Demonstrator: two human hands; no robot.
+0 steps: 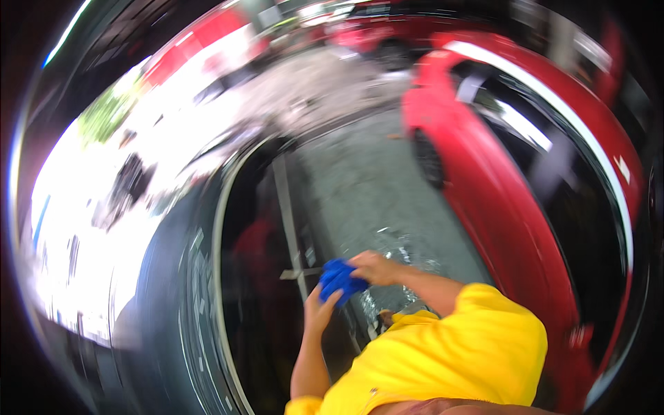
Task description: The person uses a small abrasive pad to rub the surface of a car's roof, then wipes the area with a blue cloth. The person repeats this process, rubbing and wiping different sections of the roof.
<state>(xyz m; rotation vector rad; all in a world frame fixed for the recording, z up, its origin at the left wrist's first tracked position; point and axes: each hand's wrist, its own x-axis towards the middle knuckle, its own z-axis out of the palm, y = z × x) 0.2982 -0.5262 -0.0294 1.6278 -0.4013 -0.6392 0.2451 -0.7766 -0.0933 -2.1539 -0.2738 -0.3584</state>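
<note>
A bunched blue cloth (pixel 339 279) is held between my two hands in front of my body. My left hand (pixel 320 308) grips its lower left side, while the fingers of my right hand (pixel 374 268) are closed on its upper right side. Just to the left stands a dark car (pixel 266 325), its side and windows close to my left hand. Motion blur hides the finer folds of the cloth and the exact places of the fingertips. I wear a yellow shirt (pixel 443 346).
On my right a red car (pixel 484 207) is parked alongside, with a wet grey-green floor (pixel 373 180) between the two cars. Another red car (pixel 387 34) stands at the far end. Bright daylight and a blurred motorcycle-like dark shape (pixel 128 183) show at far left.
</note>
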